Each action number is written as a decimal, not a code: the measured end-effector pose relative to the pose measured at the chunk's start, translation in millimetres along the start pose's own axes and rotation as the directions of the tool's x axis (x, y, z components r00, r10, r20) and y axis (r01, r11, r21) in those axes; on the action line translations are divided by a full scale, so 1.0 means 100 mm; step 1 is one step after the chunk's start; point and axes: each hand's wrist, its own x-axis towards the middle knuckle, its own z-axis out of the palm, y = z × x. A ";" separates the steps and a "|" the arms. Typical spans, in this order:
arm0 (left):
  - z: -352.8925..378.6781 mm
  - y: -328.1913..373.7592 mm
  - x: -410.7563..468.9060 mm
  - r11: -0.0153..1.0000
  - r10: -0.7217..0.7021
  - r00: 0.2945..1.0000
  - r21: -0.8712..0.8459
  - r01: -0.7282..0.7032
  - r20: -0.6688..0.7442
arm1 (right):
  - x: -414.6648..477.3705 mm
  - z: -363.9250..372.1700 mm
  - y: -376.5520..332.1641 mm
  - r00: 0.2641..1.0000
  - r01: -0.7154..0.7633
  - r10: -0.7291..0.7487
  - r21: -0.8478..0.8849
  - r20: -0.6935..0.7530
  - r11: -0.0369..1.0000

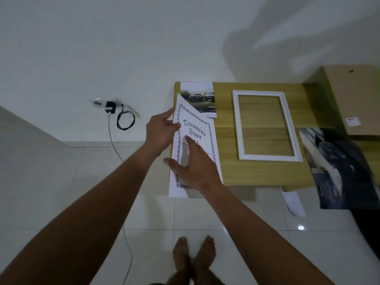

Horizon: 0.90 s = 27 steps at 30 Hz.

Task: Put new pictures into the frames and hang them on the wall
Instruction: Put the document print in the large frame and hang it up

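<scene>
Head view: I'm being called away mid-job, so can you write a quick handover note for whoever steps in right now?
Left hand pinches the left edge of the Document Frame insert sheet; right hand lies flat on it, fingers straight.
The sheet rests at the wooden table's left end. The white frame lies empty mid-table, with the cardboard backing board to its right. The car print is at the far left corner; the dark print overhangs the right end.
Done: frame opened, insert out.
Left: set the insert aside, fit a print, refit the backing, hang it.
</scene>
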 end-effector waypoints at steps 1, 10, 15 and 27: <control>0.02 0.11 -0.02 1.000 0.025 1.000 0.003 -0.025 0.008 | -0.02 -0.05 -0.07 0.999 0.008 -0.008 -0.007 -0.033 1.000; 0.36 0.89 -0.27 0.982 0.143 0.989 -0.130 -0.137 0.038 | -0.22 -0.86 -0.21 0.947 -0.031 0.060 0.094 -0.314 0.995; 0.51 0.77 -0.16 0.965 0.056 0.995 0.259 -0.033 -0.084 | -0.33 -1.37 0.01 0.892 -0.155 0.369 0.588 -0.263 0.794; 1.15 0.99 0.16 0.999 -0.026 0.985 -0.028 0.031 0.169 | -0.01 -2.28 1.08 0.882 -0.229 0.449 0.703 -0.143 0.673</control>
